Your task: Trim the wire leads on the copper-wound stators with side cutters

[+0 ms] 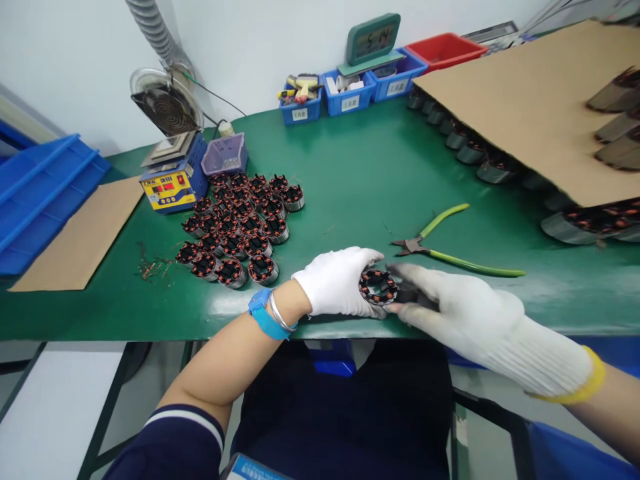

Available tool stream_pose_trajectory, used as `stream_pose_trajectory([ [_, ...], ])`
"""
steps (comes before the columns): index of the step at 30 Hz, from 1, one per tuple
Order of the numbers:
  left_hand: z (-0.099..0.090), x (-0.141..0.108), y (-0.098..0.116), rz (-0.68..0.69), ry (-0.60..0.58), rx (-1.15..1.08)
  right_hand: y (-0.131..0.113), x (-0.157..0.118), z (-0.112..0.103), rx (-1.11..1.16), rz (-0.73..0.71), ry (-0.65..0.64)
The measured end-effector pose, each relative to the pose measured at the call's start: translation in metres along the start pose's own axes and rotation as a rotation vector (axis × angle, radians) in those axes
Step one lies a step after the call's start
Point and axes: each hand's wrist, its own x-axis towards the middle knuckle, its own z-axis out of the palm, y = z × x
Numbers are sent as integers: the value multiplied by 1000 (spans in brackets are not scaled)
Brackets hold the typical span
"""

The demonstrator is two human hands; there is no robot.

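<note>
One coil ring (374, 297) is in the person's hands, just near of the pliers (413, 245), of which there is one pair, handles spread. Left of the pliers stands a cluster of more than twenty coil rings (251, 223), too crowded to count exactly. Beyond the pliers are three small blue bins (300, 115), one red bin (445, 52) and one clock (373, 40). Far left of them are one purple bin (225, 159) and one control box (173, 190); to their right, a cardboard sheet (505, 87) covers more rings. The left hand (335, 283) grasps the ring's left side, palm inward. The right hand (465, 320) reaches in from the right, fingers curled round a blurred dark thing (423, 299); whether it grips that cannot be told.
</note>
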Motion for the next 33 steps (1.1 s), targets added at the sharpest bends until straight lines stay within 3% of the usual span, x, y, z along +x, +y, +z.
stream_pose_trajectory([
  [3,-1,0,1,-15,-26,2,6,7,-2,94,53,-110],
  [8,0,1,0,-20,-25,12,8,6,-8,233,7,-109],
  [16,3,1,-1,-21,19,-4,14,6,0,58,-53,-54],
  [23,25,1,-2,182,224,-190,12,8,-8,308,-51,-71],
  [33,31,3,2,252,203,-26,18,5,-18,450,70,-215],
])
